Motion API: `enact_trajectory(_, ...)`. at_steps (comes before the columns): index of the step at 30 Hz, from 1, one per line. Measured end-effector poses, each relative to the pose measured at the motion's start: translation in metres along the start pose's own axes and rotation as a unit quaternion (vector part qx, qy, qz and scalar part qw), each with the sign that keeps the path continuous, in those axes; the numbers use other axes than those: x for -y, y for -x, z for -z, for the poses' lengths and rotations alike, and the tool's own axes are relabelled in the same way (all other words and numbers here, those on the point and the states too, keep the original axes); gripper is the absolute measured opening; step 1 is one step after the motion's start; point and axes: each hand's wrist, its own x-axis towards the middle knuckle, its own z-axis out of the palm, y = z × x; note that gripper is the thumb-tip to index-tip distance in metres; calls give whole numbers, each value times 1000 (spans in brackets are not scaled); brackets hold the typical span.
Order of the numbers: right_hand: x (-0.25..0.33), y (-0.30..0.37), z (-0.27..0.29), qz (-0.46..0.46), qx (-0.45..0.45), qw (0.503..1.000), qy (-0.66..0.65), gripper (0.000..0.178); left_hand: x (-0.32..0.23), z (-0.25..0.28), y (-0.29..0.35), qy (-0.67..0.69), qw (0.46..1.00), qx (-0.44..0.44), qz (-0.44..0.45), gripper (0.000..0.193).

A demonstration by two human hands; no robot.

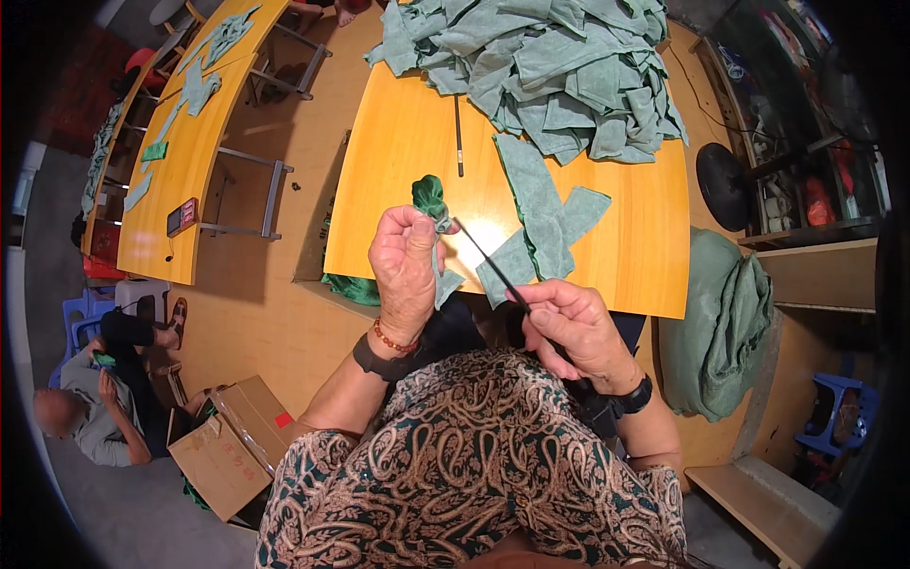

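My left hand (403, 266) pinches a bunched piece of green fabric (429, 195) above the near part of the table. Its top is dark and shiny, and a paler cloth tail hangs below. My right hand (580, 330) is closed around a thin black rod (495, 265), whose far end points at the fabric beside my left fingertips. Whether the tip touches the cloth, I cannot tell. Just beyond my right hand, loose grey-green cloth strips (538, 209) lie crossed. Farther off, a second thin dark stick (459, 137) with a pale band rests on the wood.
A large heap of grey-green cloth pieces (559, 81) covers the far side of the yellow wooden table (626, 251). A bulky green bundle (713, 327) stands at its right. To the left are another long table (232, 114), a cardboard box (227, 450) and a seated person (104, 408).
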Motion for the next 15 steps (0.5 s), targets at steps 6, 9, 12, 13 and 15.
enact_trajectory(6,8,-1,8,3,-16,1000,24,31,7,5,2,-94,993,60,-34,13)
enact_trajectory(9,5,-1,11,-18,-10,998,55,30,11,10,-2,-106,991,61,-57,13)
enact_trajectory(12,0,0,12,-28,-13,997,70,29,6,12,-1,-78,994,70,-6,14)
enact_trajectory(13,-1,-1,13,-32,-13,997,72,29,3,12,0,-77,994,71,10,14)
enact_trajectory(15,-3,-2,14,-36,-14,996,81,29,-2,11,1,-72,994,74,40,14)
